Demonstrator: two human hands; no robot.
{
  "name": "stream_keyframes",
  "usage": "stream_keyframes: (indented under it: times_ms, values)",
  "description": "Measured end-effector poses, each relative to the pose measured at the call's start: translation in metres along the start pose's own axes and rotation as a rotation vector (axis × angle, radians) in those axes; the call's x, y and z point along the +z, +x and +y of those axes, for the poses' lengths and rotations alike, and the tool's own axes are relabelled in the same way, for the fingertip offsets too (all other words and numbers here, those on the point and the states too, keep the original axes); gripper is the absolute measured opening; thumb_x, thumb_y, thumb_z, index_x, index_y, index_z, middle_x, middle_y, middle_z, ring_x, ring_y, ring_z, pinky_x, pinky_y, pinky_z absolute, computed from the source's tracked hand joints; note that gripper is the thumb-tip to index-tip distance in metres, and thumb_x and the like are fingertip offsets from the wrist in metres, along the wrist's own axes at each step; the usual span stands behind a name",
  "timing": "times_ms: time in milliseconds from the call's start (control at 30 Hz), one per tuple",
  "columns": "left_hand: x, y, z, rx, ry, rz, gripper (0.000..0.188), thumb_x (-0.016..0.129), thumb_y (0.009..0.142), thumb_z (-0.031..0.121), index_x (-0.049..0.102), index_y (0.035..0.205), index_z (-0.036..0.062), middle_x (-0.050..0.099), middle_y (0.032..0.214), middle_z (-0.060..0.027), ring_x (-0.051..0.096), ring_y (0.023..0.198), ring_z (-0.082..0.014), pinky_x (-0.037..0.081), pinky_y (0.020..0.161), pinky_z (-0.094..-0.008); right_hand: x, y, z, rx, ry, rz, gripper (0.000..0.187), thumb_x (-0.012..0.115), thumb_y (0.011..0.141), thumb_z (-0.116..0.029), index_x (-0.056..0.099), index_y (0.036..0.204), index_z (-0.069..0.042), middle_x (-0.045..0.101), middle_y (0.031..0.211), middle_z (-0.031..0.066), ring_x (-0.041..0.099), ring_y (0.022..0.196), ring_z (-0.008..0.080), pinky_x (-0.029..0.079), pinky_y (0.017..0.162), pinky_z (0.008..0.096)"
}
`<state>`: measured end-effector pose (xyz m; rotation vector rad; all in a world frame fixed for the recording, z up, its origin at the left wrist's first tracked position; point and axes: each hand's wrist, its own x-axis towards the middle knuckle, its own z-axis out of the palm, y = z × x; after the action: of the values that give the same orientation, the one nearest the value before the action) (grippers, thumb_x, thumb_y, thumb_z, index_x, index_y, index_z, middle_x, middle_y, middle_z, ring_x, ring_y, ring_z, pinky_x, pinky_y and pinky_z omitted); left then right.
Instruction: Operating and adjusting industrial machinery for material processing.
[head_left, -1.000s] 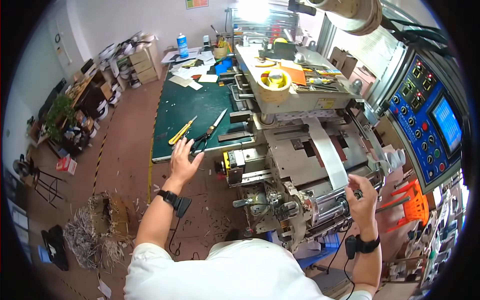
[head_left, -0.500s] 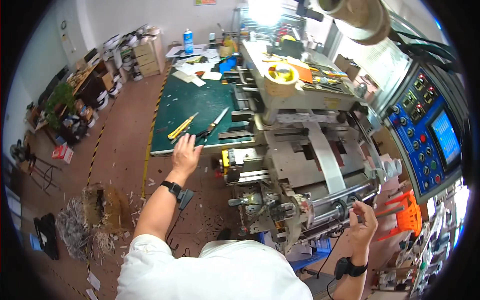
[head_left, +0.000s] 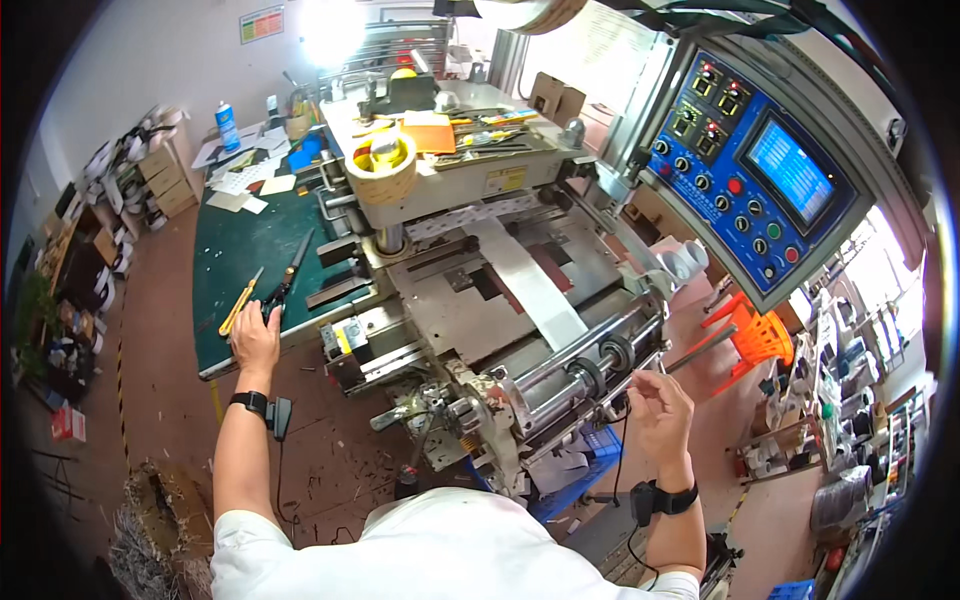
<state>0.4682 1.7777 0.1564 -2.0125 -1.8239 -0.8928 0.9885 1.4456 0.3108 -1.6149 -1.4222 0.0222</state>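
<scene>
My left hand (head_left: 256, 343) reaches over the near edge of the green tabletop (head_left: 225, 270), fingers stretched out at the black handles of the scissors (head_left: 289, 276). Whether it touches them I cannot tell. Just beyond its fingers lies a yellow utility knife (head_left: 240, 302). My right hand (head_left: 662, 412) is raised at the front right of the machine, thumb and fingers bent together in a pinch; anything between them is too small to make out. It is nearest the metal rollers (head_left: 590, 368). A pale strip (head_left: 540, 285) runs over the machine's flat bed toward these rollers.
A blue control panel (head_left: 745, 180) with knobs and a lit screen hangs at the right. An orange plastic stool (head_left: 762, 338) stands beyond my right hand. Tape rolls (head_left: 385, 165) sit on the machine. Papers and a blue spray can (head_left: 227, 127) are at the table's far end.
The view has turned right, so the machine and panel sit further left. My left hand has come closer to the scissors' handles. My right hand stays bent near the rollers.
</scene>
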Motion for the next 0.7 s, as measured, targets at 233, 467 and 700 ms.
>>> stream_keyframes:
  times_ms: [233, 467, 700]
  values:
    - [-0.012, 0.025, 0.025, -0.094, 0.104, -0.144, 0.052, 0.064, 0.093, 0.044, 0.063, 0.12, -0.0011, 0.062, 0.126, -0.0211, 0.051, 0.126, -0.039, 0.036, 0.109, -0.05, -0.004, 0.0, -0.001, 0.017, -0.01, -0.014, 0.024, 0.071, 0.085, -0.002, 0.068, 0.109, 0.002, 0.069, 0.096, 0.0095, 0.067, 0.085, 0.015, 0.054, 0.076, 0.0266]
    - [0.011, 0.027, 0.007, -0.051, 0.096, -0.044, 0.064, 0.06, 0.093, 0.05, 0.057, 0.133, 0.0003, 0.05, 0.144, -0.0234, 0.038, 0.14, -0.0394, 0.024, 0.119, -0.0488, 0.005, 0.0, 0.005, 0.01, -0.021, 0.014, 0.027, 0.071, 0.084, -0.004, 0.069, 0.11, 0.001, 0.07, 0.095, 0.0107, 0.07, 0.081, 0.0167, 0.055, 0.074, 0.0277]
    - [0.005, 0.033, 0.02, -0.107, 0.116, -0.163, 0.073, 0.059, 0.092, 0.056, 0.051, 0.14, 0.0009, 0.045, 0.148, -0.0238, 0.035, 0.143, -0.0393, 0.022, 0.12, -0.0483, 0.015, -0.003, 0.015, 0.002, -0.022, 0.048, 0.027, 0.071, 0.084, -0.003, 0.069, 0.11, 0.001, 0.07, 0.095, 0.0104, 0.07, 0.081, 0.0173, 0.055, 0.074, 0.0274]
